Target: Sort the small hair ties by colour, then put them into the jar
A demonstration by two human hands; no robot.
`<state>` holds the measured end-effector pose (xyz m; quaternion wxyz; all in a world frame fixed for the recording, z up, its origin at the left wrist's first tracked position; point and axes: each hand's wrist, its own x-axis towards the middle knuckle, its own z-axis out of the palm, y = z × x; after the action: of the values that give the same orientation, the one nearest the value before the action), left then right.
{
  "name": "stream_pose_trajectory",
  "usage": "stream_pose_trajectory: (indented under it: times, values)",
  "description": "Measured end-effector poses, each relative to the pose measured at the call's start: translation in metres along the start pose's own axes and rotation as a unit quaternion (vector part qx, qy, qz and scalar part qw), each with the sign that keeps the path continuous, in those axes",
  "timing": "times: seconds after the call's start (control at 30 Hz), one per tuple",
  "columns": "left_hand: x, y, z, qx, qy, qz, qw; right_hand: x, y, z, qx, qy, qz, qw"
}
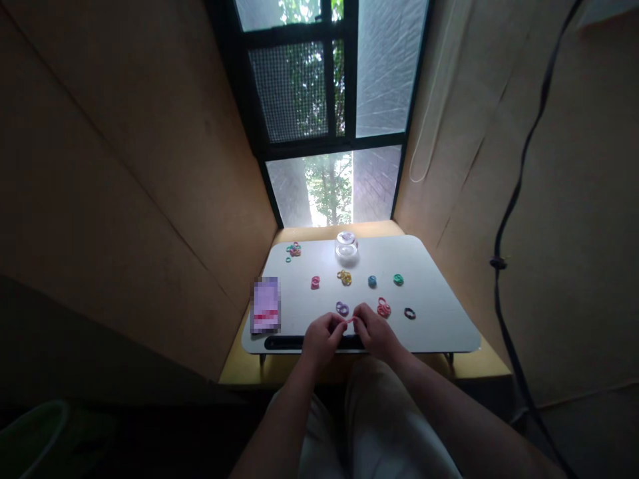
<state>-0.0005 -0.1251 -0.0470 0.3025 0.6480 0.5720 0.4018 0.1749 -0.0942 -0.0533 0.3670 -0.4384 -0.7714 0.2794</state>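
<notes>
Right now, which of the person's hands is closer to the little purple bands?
Left. The left hand sits just below the purple bands, nearly touching them. The right hand is a bit farther off to their right, closer to the red bands.

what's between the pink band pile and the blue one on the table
In the head view, the yellow band pile lies between the pink band pile and the blue band pile, in one row on the white table.
</notes>
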Motion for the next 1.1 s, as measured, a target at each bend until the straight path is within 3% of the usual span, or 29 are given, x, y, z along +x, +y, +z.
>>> stream_pose_trajectory:
  times: [0.23, 0.4, 0.57, 0.7, 0.83, 0.97, 1.1]
  values:
    - [0.001, 0.004, -0.003, -0.033, 0.000, -0.005, 0.999, 0.000, -0.004, -0.003, -0.003, 0.010, 0.000, 1.000]
    - [0.011, 0.026, -0.013, -0.085, 0.085, -0.008, 0.993, 0.003, -0.002, -0.002, -0.039, 0.000, -0.011, 0.999]
    - [0.034, 0.055, -0.016, -0.047, 0.047, 0.021, 0.998, -0.001, -0.005, -0.006, -0.037, -0.006, -0.056, 0.998]
    - [0.052, 0.063, -0.001, 0.024, 0.009, 0.042, 0.999, -0.016, -0.001, -0.025, -0.017, 0.040, -0.038, 0.998]
    - [0.069, 0.063, 0.027, 0.106, -0.035, 0.069, 0.991, -0.033, 0.012, -0.049, -0.037, 0.058, -0.007, 0.998]
    - [0.082, 0.062, 0.053, 0.180, -0.075, 0.058, 0.979, -0.037, 0.021, -0.057, -0.037, 0.013, 0.001, 0.999]
    - [0.087, 0.062, 0.066, 0.232, -0.078, 0.052, 0.968, -0.034, 0.020, -0.053, -0.051, -0.011, 0.002, 0.999]
